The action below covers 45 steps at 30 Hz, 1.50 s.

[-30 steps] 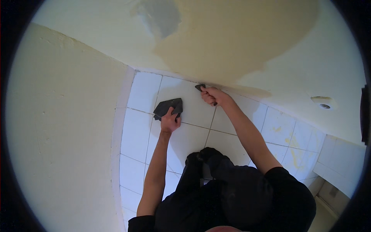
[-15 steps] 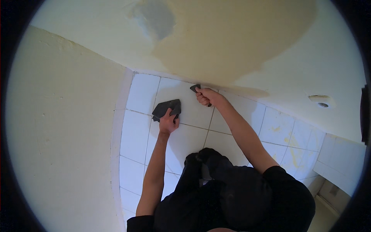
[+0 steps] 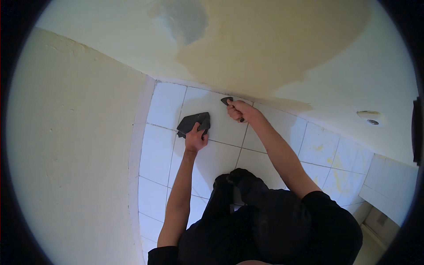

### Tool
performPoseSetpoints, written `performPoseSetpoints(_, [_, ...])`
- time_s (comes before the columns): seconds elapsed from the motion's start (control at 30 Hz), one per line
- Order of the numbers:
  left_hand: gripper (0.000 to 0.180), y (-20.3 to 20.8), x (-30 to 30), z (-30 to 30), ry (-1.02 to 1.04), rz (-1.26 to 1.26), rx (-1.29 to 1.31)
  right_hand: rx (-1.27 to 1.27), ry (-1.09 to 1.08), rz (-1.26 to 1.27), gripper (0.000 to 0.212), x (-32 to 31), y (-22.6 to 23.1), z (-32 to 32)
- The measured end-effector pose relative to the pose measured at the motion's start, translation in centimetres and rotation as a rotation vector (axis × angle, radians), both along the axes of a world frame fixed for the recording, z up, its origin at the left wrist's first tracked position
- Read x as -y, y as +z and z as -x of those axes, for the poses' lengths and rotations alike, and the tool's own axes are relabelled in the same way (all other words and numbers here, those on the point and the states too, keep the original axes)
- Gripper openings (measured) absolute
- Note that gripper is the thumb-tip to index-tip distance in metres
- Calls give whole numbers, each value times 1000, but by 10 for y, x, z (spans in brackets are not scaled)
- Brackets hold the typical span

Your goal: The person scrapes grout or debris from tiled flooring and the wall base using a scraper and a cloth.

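Most of the small dark scraper (image 3: 227, 100) is buried in your right hand (image 3: 238, 111); only its blade tip and a stub of handle show, so its shape is hard to make out. Your fingers are wrapped tight around it, the tip sitting at the tiled floor's (image 3: 164, 154) far edge, where the tiles meet the patched wall (image 3: 274, 48). Your right arm is stretched out, almost straight. Your left hand (image 3: 196, 139) pinches the near edge of a flat dark grey plate (image 3: 194, 123), held low over the tiles near the far left corner.
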<state>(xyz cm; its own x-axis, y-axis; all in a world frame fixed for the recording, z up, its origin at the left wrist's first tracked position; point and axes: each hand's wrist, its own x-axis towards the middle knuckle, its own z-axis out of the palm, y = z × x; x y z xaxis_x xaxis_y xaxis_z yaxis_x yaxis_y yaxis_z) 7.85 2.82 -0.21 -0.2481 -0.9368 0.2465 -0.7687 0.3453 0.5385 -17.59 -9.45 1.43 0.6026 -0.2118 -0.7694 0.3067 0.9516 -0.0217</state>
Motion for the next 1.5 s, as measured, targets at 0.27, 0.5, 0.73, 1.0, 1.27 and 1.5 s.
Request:
performPoseSetpoints(0.27, [23,0,-2,-3,2,39,24,64,21,46,45,1,-2,4])
performPoseSetpoints(0.5, [24,-4,-1,2,-9,-17,18,148,-53,-97,45,13,-1,0])
performPoseSetpoints(0.73, [20,-2,2,4,-6,41,-17,32,-8,-5,45,11,-4,3])
performPoseSetpoints(1.0, [20,-3,1,1,-10,3,-1,88,2,-16,43,14,-2,7])
performPoseSetpoints(1.27, [20,1,1,1,-16,60,-24,90,70,3,43,14,-4,7])
performPoseSetpoints(1.5, [22,-5,-1,-4,-21,-12,-9,72,57,-48,44,7,-4,18])
